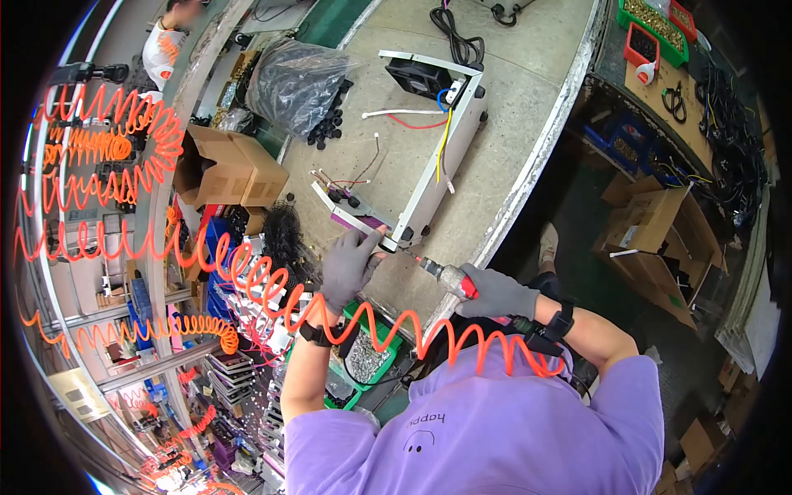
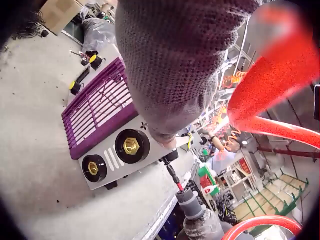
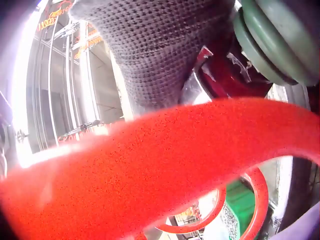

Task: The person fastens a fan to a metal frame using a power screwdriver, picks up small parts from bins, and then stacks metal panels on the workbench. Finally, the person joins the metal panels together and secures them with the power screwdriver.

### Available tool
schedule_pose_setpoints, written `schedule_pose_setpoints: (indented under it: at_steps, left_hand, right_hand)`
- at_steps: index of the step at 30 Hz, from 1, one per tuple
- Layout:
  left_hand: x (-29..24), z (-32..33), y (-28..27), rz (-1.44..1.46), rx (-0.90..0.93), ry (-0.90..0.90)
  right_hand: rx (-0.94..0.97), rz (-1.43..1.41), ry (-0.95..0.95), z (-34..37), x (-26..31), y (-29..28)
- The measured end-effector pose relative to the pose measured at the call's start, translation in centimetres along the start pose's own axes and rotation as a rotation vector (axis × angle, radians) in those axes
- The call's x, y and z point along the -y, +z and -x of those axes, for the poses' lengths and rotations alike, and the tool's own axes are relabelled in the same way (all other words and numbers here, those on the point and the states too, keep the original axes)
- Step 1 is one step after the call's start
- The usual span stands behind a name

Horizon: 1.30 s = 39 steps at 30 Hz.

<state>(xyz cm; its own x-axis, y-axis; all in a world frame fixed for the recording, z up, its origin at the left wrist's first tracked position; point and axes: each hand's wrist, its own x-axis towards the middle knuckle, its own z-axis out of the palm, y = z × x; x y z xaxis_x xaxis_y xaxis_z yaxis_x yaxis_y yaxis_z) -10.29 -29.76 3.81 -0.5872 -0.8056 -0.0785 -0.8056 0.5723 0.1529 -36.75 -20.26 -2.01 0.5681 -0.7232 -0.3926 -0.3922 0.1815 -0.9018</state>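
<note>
A white metal case frame (image 1: pixel 450 148) lies on the bench, with a black fan (image 1: pixel 419 78) at its far end. Its front panel (image 2: pixel 107 165) carries a purple grille (image 2: pixel 100 107) and two round black sockets with brass centres (image 2: pixel 131 146). My gloved left hand (image 1: pixel 348 268) grips this panel at the near corner, finger and thumb on either side of the edge. My gloved right hand (image 1: pixel 499 295) holds an air screwdriver (image 1: pixel 450 279) level with that corner. The driver's bit (image 2: pixel 173 175) points at a black foot (image 2: pixel 171 156) beside my left fingertips.
An orange coiled air hose (image 1: pixel 396 330) crosses in front of my arms. Black caps (image 1: pixel 326 128) lie beside a plastic bag (image 1: pixel 297 82) on the bench. Green bins of small parts (image 1: pixel 363 359) stand near my left forearm. An open carton (image 1: pixel 656 239) is on the floor at right.
</note>
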Motion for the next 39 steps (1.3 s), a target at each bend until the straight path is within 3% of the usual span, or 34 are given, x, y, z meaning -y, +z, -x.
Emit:
schedule_pose_setpoints:
  at_steps: [1,4,13,35,38,39]
  left_hand:
    - [0.2,-0.5,0.0,-0.007,0.002,0.112]
    - [0.2,-1.7,0.2,-0.04,0.048,0.219]
    - [0.4,-2.2,0.5,0.0,0.026,0.294]
    - [0.3,-2.0,0.7,0.046,-0.001,0.285]
    - [0.1,-1.6,1.0,0.064,-0.006,0.256]
    - [-0.3,-1.2,1.1,0.162,-0.062,0.142]
  right_hand:
    - [0.008,0.003,0.013,0.0,0.2,-0.1]
    - [-0.017,0.007,-0.01,0.0,0.1,0.0]
    - [0.004,0.047,-0.014,-0.7,0.7,-0.5]
    - [0.01,0.154,0.01,-1.2,1.7,-1.1]
    - [0.0,0.203,0.036,-1.2,1.6,-1.0]
    - [0.002,0.206,0.043,-1.1,1.8,-1.1]
